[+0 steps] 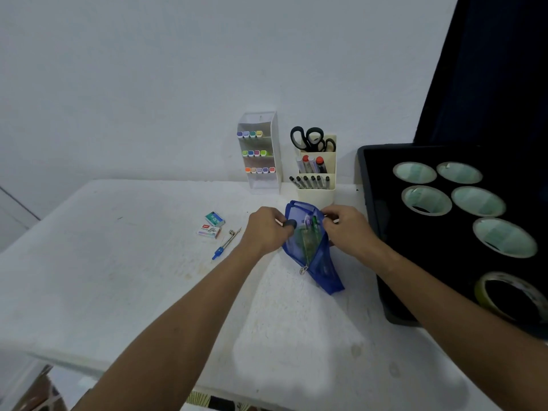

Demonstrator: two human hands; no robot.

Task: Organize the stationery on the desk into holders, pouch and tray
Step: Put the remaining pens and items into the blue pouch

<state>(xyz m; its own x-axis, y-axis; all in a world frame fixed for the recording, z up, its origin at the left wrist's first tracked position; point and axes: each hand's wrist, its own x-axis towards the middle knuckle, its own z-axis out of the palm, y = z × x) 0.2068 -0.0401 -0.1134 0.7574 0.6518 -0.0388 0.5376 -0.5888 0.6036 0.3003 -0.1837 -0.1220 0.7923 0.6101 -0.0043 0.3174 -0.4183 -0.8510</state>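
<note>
On the tabletop (148, 262), the soft, floppy blue mesh pouch (314, 256) is pinched at its open mouth's two edges by the left hand (267, 229), which apparently also grips a dark eraser, and the right hand (345, 228).

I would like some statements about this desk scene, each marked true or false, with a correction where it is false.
1. Both hands, the left hand and the right hand, hold the blue pouch. True.
2. The scissors lie flat on the desk. False: they stand in the cream holder.
3. The tape rolls sit in the black tray. True.
4. The pouch is zipped shut. False: it is open, with items showing inside.
5. Two small boxes lie on the desk left of the pouch. True.
</note>
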